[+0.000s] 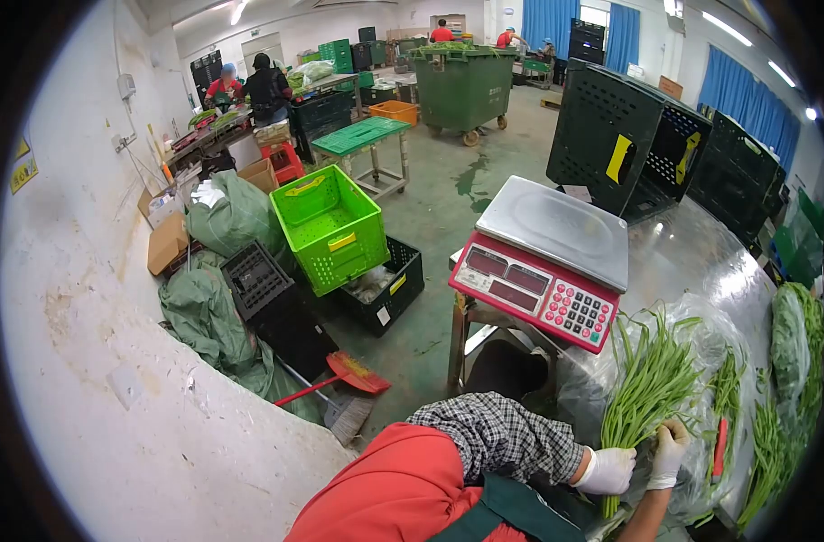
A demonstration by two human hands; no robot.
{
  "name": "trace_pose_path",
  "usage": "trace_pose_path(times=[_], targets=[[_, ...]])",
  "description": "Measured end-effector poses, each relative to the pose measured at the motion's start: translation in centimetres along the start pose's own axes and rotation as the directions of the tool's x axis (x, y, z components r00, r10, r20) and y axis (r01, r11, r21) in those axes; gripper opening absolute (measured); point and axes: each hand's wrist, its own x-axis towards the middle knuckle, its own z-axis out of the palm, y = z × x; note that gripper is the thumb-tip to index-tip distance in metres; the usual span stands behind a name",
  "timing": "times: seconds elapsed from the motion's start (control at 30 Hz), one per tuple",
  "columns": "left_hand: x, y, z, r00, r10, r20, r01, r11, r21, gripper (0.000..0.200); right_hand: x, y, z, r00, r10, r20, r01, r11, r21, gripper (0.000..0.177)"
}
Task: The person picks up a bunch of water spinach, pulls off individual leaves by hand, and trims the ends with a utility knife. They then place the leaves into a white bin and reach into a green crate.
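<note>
My left hand (609, 471), in a white glove below a checkered sleeve, is wrapped round the lower stems of a bunch of long, thin leafy greens (651, 379). The bunch fans out on clear plastic toward the scale. Close beside it, my right hand (669, 453), also gloved, has its fingers pinched together at the bunch's right edge; what is between them is too small to make out. A red-handled tool (720, 449) lies to the right, on more greens. Above the bunch stands a red scale (538, 285) with a bare metal pan.
Dark crates (606, 135) stand at the table's far side, and bagged greens (791, 352) lie at right. On the floor are a lime-green crate (330, 226), a black crate (398, 289), a red broom (358, 372) and a wheeled green bin (463, 90). Several people work farther back.
</note>
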Motion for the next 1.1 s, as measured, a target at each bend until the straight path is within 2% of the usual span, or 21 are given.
trace_pose_path(times=[0.23,0.33,0.53,0.63,0.83,0.9,1.03,1.07,1.1], targets=[[0.3,-0.2,0.4,1.000,0.000,-0.024,0.000,1.000,-0.010,0.015,-0.1,-1.3,0.3,0.995,0.090,-0.048,-0.087,0.995,0.052,0.006],[0.4,-0.3,0.3,1.000,-0.004,-0.026,0.004,1.000,0.000,0.015,0.3,-0.5,0.1,0.997,0.053,-0.058,-0.050,0.997,0.058,0.006],[0.3,-0.4,0.4,0.999,-0.006,-0.035,0.006,1.000,-0.002,0.015,0.5,-0.5,0.1,0.995,0.074,-0.073,-0.070,0.996,0.053,0.005],[0.4,-0.6,0.5,1.000,-0.009,-0.026,0.009,1.000,-0.001,0.015,0.7,-0.4,0.1,0.991,0.120,-0.061,-0.112,0.986,0.124,0.006],[0.4,-0.4,0.6,1.000,-0.015,-0.009,0.014,1.000,-0.026,0.014,0.5,-0.9,0.0,0.983,0.174,-0.065,-0.166,0.980,0.112,0.005],[0.4,-0.3,0.3,1.000,-0.024,0.013,0.025,0.996,-0.082,0.014,1.4,0.3,-1.1,0.987,0.139,-0.086,-0.117,0.969,0.217,0.004],[-1.4,1.0,0.9,0.996,0.087,-0.006,-0.087,0.996,-0.016,0.014,2.3,-0.3,-4.9,0.964,0.164,-0.210,-0.095,0.947,0.308,0.004],[-1.5,0.6,0.9,0.996,0.081,0.027,-0.080,0.996,-0.033,0.014,2.2,-0.4,-5.9,0.967,0.038,-0.253,0.018,0.976,0.217,0.003],[-1.4,0.5,1.1,0.995,0.080,0.056,-0.076,0.995,-0.057,0.014,1.6,-1.3,-6.8,0.970,-0.019,-0.244,0.058,0.987,0.151,0.004]])
